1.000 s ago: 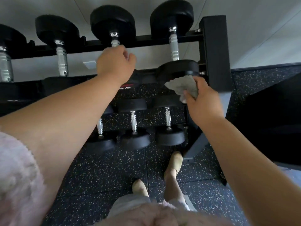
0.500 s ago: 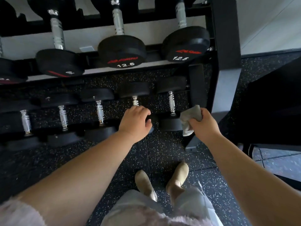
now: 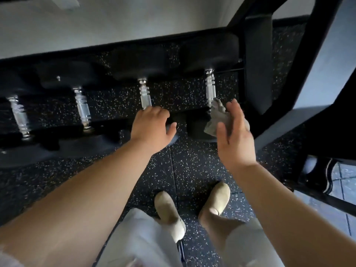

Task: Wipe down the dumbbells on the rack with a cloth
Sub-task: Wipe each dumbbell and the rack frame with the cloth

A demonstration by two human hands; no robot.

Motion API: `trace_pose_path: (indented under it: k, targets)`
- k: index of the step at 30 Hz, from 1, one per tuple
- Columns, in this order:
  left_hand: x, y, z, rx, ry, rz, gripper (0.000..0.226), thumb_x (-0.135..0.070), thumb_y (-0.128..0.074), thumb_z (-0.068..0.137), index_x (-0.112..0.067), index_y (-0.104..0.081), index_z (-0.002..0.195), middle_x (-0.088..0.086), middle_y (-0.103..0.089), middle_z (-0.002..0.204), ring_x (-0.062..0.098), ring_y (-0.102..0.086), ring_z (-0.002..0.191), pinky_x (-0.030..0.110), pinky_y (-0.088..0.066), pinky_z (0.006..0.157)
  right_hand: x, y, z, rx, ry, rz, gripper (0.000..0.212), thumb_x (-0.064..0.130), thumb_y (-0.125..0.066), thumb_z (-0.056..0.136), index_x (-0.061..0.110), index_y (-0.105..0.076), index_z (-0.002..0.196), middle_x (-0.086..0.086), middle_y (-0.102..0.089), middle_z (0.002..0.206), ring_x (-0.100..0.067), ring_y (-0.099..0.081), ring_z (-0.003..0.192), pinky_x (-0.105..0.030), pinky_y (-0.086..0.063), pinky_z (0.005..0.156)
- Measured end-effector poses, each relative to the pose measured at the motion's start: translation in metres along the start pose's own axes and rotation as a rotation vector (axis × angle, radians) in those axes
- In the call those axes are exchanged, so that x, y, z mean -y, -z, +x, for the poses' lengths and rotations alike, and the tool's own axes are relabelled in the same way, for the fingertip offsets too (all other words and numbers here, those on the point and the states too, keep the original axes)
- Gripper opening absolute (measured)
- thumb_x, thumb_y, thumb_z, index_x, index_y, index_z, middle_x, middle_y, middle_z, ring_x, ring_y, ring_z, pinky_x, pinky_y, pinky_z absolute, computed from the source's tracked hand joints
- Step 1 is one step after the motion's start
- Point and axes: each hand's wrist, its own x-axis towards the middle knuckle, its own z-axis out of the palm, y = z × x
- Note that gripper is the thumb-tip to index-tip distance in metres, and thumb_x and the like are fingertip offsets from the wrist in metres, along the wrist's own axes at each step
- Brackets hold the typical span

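Observation:
Black dumbbells with chrome handles lie in a row on the low shelf of the black rack. My left hand rests curled over the near head of the second dumbbell from the right. My right hand presses a crumpled grey cloth against the near end of the rightmost dumbbell, where handle meets head. Its fingers are spread, with the cloth pinched under them. The near heads of both dumbbells are mostly hidden by my hands.
Two more dumbbells lie to the left on the same shelf. Speckled black rubber floor lies below. My feet in beige shoes stand close to the rack. A slanted black frame bar and tiled floor are at the right.
The view has dropped from the upper shelf to the low shelf. Both hands came down with it: the left onto a lower dumbbell, the right bringing the cloth to the rightmost one.

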Motion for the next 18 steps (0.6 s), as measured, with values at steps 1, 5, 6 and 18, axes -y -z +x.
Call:
trace_pose_path:
  k: [1, 5, 6, 18]
  targets:
    - [-0.001, -0.007, -0.002, 0.004, -0.015, 0.019, 0.046, -0.057, -0.043, 0.095, -0.020, -0.068, 0.107, -0.001, -0.068, 0.103, 0.027, -0.060, 0.101, 0.044, -0.047, 0.087, -0.007, -0.003, 0.002, -0.053, -0.004, 0.020, 0.065, 0.029, -0.055, 0.104, 0.015, -0.027, 0.160, 0.002, -0.047, 0.153, -0.015, -0.044, 0.134, -0.025, -0.034, 0.109]
    - [-0.001, -0.014, -0.006, -0.058, -0.029, 0.060, 0.043, -0.054, -0.047, 0.093, -0.019, -0.070, 0.103, -0.002, -0.069, 0.097, 0.028, -0.059, 0.098, 0.045, -0.044, 0.083, -0.044, -0.011, 0.009, -0.110, 0.090, -0.183, 0.061, 0.048, -0.064, 0.093, 0.010, -0.055, 0.141, -0.006, -0.056, 0.141, -0.031, -0.045, 0.130, -0.047, -0.040, 0.111]
    - [0.000, -0.015, -0.007, -0.067, -0.029, 0.063, 0.043, -0.053, -0.048, 0.092, -0.019, -0.071, 0.102, -0.002, -0.069, 0.096, 0.029, -0.060, 0.098, 0.045, -0.043, 0.083, -0.048, -0.015, 0.008, -0.102, 0.123, -0.265, 0.064, 0.053, -0.063, 0.092, 0.013, -0.056, 0.140, -0.006, -0.054, 0.145, -0.033, -0.042, 0.135, -0.051, -0.036, 0.113]
    - [-0.003, -0.018, -0.006, -0.063, -0.020, 0.066, 0.036, -0.047, -0.051, 0.087, -0.018, -0.070, 0.101, 0.000, -0.069, 0.093, 0.031, -0.060, 0.098, 0.046, -0.046, 0.080, -0.065, -0.024, -0.005, -0.164, 0.052, -0.001, 0.065, 0.009, -0.053, 0.089, 0.021, -0.048, 0.153, -0.004, -0.027, 0.168, -0.032, -0.028, 0.154, -0.046, -0.030, 0.123]
